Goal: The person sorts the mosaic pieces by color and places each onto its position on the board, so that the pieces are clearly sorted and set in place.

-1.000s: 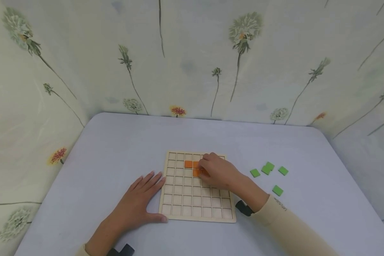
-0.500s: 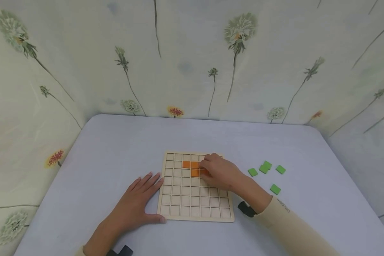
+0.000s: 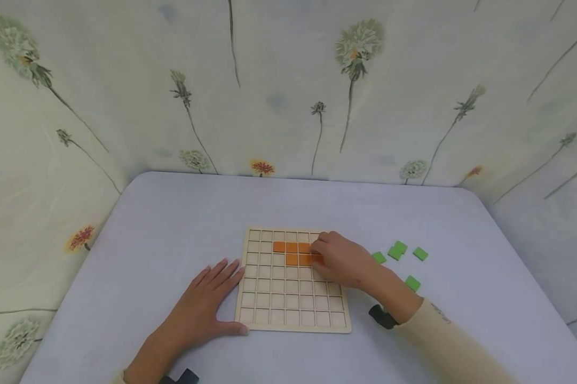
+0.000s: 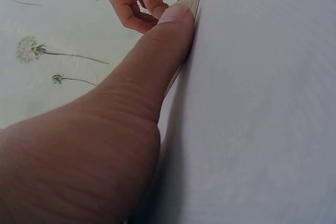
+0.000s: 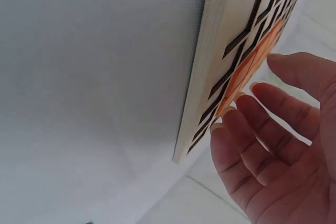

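A square wooden grid board (image 3: pixel 293 301) lies on the table, with several orange square tiles (image 3: pixel 292 247) side by side in two of its far rows. My right hand (image 3: pixel 343 258) is over the board's far right part, fingertips close by the orange tiles. In the right wrist view, the thumb and loosely bent fingers (image 5: pixel 254 153) stand apart with nothing between them, beside the orange tiles (image 5: pixel 249 72). My left hand (image 3: pixel 204 304) rests spread by the board's left edge, its thumb at the near left corner. The left wrist view shows that thumb (image 4: pixel 142 66) against the board's side.
To the right of the board lie several loose green square tiles (image 3: pixel 420 254), two of them overlapping. The white table (image 3: pixel 197 208) ends at a flower-patterned backdrop (image 3: pixel 278 80). Black camera mounts (image 3: pixel 383 317) sit at the wrists.
My right hand has shifted right across the board, uncovering more of the orange tiles. My left hand stays at the board's edge. The head view has turned slightly.
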Motion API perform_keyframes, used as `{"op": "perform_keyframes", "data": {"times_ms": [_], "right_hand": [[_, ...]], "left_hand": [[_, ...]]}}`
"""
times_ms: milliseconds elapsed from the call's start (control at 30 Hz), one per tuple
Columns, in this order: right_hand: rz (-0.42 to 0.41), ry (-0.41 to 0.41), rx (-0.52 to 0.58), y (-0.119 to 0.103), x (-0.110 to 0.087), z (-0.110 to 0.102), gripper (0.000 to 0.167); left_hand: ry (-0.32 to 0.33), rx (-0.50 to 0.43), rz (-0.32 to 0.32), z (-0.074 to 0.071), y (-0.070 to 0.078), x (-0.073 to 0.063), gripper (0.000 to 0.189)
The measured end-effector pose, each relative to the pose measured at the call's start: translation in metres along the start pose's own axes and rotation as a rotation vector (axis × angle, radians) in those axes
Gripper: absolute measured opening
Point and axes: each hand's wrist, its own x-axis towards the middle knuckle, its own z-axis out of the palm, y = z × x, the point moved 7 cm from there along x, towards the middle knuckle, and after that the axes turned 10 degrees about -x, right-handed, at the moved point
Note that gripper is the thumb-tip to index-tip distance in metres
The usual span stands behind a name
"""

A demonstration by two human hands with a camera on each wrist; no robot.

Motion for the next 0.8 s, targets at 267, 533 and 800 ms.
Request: {"op": "perform_keyframes", "data": {"times_ms": [267, 533, 800], "right_hand": [[0.012, 0.015, 0.010, 0.012, -0.011, -0.001, 0.024], [0.046, -0.019, 0.026, 0.026, -0.025, 0.000, 0.037], [0.115, -0.028, 0.043, 0.045, -0.039, 0.004, 0.044]], "left_hand": [[0.013, 0.015, 0.010, 0.000, 0.001, 0.000, 0.119], [0.014, 0.007, 0.021, -0.001, 0.000, -0.001, 0.119], [0.008, -0.010, 0.023, -0.001, 0.001, -0.001, 0.118]]}}
